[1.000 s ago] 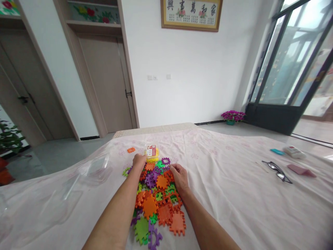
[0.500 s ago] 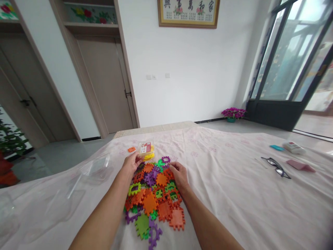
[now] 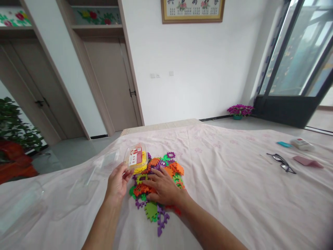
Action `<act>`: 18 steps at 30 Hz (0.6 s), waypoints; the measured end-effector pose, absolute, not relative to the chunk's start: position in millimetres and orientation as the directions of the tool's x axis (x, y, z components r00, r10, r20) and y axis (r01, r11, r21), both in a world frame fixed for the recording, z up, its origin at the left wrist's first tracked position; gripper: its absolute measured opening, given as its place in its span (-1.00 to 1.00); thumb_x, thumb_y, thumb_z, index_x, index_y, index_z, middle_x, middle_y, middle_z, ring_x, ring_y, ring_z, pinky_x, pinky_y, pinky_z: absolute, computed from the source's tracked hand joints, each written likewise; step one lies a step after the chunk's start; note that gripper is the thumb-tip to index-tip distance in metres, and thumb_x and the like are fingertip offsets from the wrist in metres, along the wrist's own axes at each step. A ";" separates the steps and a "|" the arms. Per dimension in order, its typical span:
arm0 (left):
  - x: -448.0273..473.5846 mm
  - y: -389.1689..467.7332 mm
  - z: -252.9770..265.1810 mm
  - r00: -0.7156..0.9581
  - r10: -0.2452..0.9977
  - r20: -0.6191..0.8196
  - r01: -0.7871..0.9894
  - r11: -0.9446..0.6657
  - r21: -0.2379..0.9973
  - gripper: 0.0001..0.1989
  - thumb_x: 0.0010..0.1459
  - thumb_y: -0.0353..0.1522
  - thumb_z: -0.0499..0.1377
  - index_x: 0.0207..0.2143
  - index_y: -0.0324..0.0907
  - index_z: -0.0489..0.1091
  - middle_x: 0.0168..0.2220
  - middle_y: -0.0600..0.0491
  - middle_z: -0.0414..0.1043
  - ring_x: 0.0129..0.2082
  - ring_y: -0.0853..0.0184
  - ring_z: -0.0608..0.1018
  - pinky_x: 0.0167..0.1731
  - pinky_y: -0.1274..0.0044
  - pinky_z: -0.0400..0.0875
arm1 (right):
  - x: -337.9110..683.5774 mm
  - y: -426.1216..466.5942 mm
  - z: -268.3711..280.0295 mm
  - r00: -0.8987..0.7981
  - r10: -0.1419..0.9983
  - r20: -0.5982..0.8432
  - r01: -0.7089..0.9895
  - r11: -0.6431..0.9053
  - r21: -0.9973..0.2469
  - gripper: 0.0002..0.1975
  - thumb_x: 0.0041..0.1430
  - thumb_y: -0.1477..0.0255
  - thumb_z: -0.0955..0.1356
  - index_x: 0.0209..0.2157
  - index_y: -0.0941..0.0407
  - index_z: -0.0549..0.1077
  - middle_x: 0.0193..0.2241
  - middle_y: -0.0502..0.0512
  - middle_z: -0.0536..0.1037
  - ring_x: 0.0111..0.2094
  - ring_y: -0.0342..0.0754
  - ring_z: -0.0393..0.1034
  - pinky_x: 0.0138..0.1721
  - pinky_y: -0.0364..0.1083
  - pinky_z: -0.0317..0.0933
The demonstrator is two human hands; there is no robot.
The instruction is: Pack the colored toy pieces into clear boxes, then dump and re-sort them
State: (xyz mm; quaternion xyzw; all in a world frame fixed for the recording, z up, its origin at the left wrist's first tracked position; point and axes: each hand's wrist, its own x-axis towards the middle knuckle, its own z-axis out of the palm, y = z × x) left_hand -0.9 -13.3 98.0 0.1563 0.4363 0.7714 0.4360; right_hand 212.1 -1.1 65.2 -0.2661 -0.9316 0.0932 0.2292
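A clear plastic box with a red-and-white label and yellow pieces inside stands at the far left of a heap of toy pieces. My left hand pinches its near left corner between thumb and fingers. My right hand lies over the heap, fingers stretched and touching the pieces. Around it show notched plastic building pieces in orange, purple and green, among them a green piece and a purple piece at the near end. The pieces under my right palm are hidden.
Clear plastic containers lie on the pale bedsheet to the left. Glasses, a pink cloth-like item, a blue item and a white pack lie to the right.
The box has come nearer and to the left with my left hand. My right hand has moved from the heap's right edge onto its middle, fingers now spread. The loose orange piece is no longer visible.
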 end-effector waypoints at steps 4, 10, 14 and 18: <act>15.4 -35.0 90.1 -0.584 0.802 -0.130 -0.508 -0.236 0.828 -0.70 -0.06 -0.52 0.31 -0.21 -0.21 0.43 -0.56 0.21 0.37 -0.62 0.53 0.44 -0.50 0.63 0.55 | 216.2 15.1 53.0 -0.656 0.658 0.371 0.613 0.751 -0.247 -0.60 0.29 0.19 0.34 0.15 -0.15 0.42 0.12 0.02 0.49 0.27 0.11 0.11 0.32 0.17 -0.21; 38.1 -51.1 70.5 -0.580 0.807 -0.112 -0.422 -0.179 0.889 -0.40 -0.06 -0.40 0.40 0.07 -0.23 0.34 -0.56 0.22 0.35 -0.60 0.47 0.48 -0.48 0.59 0.52 | 228.2 30.2 47.4 -0.423 0.716 0.555 0.700 0.647 -0.301 -0.69 0.37 0.42 0.25 0.07 0.00 0.48 0.09 0.13 0.50 0.18 0.09 0.24 0.26 0.18 -0.03; 51.4 -55.8 62.9 -0.585 0.809 -0.053 -0.361 -0.201 0.911 -0.34 -0.04 -0.25 0.42 0.10 -0.21 0.34 -0.42 0.13 0.44 -0.51 0.43 0.53 -0.40 0.55 0.53 | 223.2 14.1 62.6 -0.378 0.596 0.709 0.524 0.769 -0.367 -0.68 0.39 0.45 0.20 0.05 0.04 0.47 0.02 0.15 0.53 0.05 0.02 0.34 0.13 0.07 0.17; 61.0 -61.6 58.5 -0.524 0.851 0.029 -0.320 -0.229 0.919 -0.35 0.10 -0.05 0.28 0.17 -0.14 0.30 -0.25 0.01 0.52 -0.39 0.36 0.59 -0.35 0.52 0.51 | 207.5 -7.8 78.0 -0.460 0.523 0.718 0.448 0.835 -0.320 -0.65 0.32 0.24 0.32 0.08 0.04 0.44 0.01 0.17 0.51 0.02 0.08 0.34 0.07 0.07 0.21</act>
